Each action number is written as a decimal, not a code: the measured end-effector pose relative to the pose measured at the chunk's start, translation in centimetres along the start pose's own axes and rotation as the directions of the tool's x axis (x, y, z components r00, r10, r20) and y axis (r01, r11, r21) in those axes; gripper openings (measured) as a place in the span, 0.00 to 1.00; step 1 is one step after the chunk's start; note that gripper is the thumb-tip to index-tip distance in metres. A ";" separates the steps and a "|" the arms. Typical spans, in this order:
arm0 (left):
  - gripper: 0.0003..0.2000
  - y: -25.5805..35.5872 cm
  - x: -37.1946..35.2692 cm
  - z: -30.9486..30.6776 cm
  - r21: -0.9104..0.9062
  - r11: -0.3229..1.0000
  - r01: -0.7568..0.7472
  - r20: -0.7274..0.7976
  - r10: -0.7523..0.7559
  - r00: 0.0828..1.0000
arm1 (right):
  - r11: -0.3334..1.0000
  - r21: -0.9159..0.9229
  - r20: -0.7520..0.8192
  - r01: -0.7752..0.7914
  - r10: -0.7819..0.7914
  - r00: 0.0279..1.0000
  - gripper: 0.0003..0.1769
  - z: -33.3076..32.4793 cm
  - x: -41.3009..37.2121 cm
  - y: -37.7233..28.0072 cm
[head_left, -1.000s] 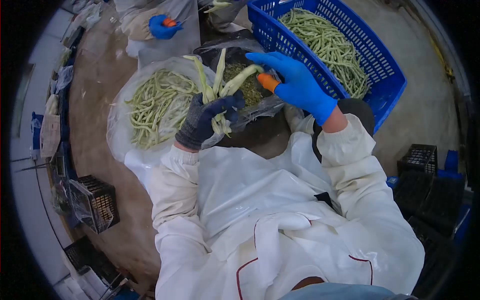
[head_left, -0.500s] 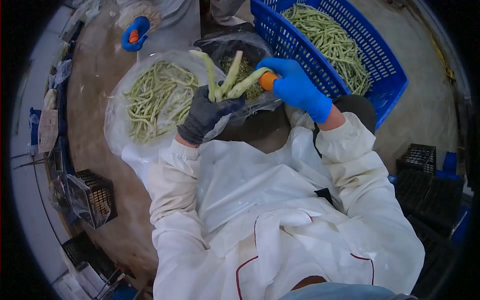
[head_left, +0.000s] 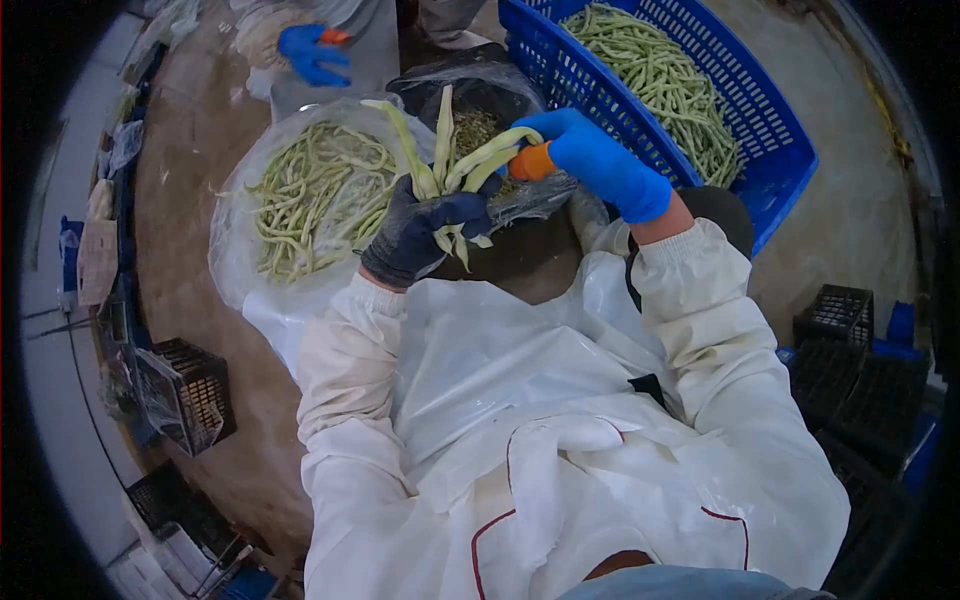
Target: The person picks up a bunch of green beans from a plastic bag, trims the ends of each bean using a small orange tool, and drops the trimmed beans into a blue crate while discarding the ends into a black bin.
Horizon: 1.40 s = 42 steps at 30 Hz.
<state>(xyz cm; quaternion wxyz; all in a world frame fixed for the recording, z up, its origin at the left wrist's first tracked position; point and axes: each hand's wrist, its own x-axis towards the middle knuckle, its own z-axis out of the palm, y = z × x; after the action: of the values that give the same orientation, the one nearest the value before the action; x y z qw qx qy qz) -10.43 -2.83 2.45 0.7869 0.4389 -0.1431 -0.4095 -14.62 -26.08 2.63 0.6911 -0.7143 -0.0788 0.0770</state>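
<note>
My left hand (head_left: pixel 415 235), in a dark grey glove, is closed around a small bunch of pale green beans (head_left: pixel 443 150). Their long ends fan out above the fist, and a few short ends poke out below it. My right hand (head_left: pixel 605 170), in a blue glove, grips an orange-handled knife (head_left: pixel 532 162) right beside the bunch. Its blade is hidden, and a bean reaches up against the blue fingers. Just behind both hands sits a dark plastic-lined container (head_left: pixel 520 85) with green trimmings (head_left: pixel 475 130) inside.
A clear plastic bag (head_left: pixel 232 235) of long beans (head_left: pixel 310 200) lies to the left. At the back right, a blue crate (head_left: pixel 625 105) holds more beans (head_left: pixel 660 90). A co-worker's blue-gloved hand (head_left: pixel 312 55) is at the top left. Black crates (head_left: pixel 840 315) stand at right.
The beans in my left hand are spread differently, with ends now showing below the fist. My right hand has shifted slightly. The co-worker's hand has moved up and to the right.
</note>
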 end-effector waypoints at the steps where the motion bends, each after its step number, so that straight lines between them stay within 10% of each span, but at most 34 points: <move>1: 0.18 -0.1 0.0 0.0 -0.001 1.000 -0.006 0.023 0.006 1.000 | 1.000 0.015 0.069 -0.018 0.017 0.997 0.19 0.1 -0.1 0.0; 4: 0.18 0.0 0.2 -0.2 0.025 0.999 -0.029 0.043 0.028 0.999 | 0.922 -0.354 0.125 -0.156 0.212 0.969 0.22 2.6 -0.2 0.1; 9: 0.18 0.9 1.0 -0.5 0.072 0.989 -0.130 -0.118 0.138 0.983 | 0.904 -0.358 -0.115 -0.235 0.207 0.972 0.15 2.7 0.5 0.8; 16: 0.18 2.0 2.1 -6.0 -0.045 0.969 -0.242 -0.389 0.206 0.898 | 0.783 -0.618 0.227 -0.073 0.266 0.937 0.15 2.1 -1.0 0.3; 20: 0.20 2.6 0.7 -4.3 0.045 0.986 -0.160 -0.326 0.166 0.931 | 0.496 -0.850 -0.291 -0.180 -0.158 0.943 0.17 0.4 -0.1 1.9; 24: 0.21 1.8 0.6 -2.7 0.022 1.000 -0.001 -0.146 0.004 0.989 | 0.908 -0.403 -0.267 -0.118 0.007 0.964 0.20 0.1 0.6 2.5; 30: 0.16 1.8 0.2 -0.1 0.028 0.992 0.123 -0.085 -0.121 0.989 | 0.996 -0.035 -0.257 -0.076 0.065 0.964 0.15 2.6 0.4 -2.7; 42: 0.13 0.8 0.1 -0.5 0.217 0.972 0.092 -0.054 -0.082 0.995 | 0.871 -0.489 -0.223 0.047 -0.177 0.959 0.13 2.1 0.3 0.2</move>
<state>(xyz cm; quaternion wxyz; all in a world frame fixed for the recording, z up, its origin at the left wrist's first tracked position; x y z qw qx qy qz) -9.67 -2.40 2.81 0.7180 0.5379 -0.1502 -0.4154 -14.78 -24.01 2.31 0.5005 -0.8608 -0.0455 -0.0802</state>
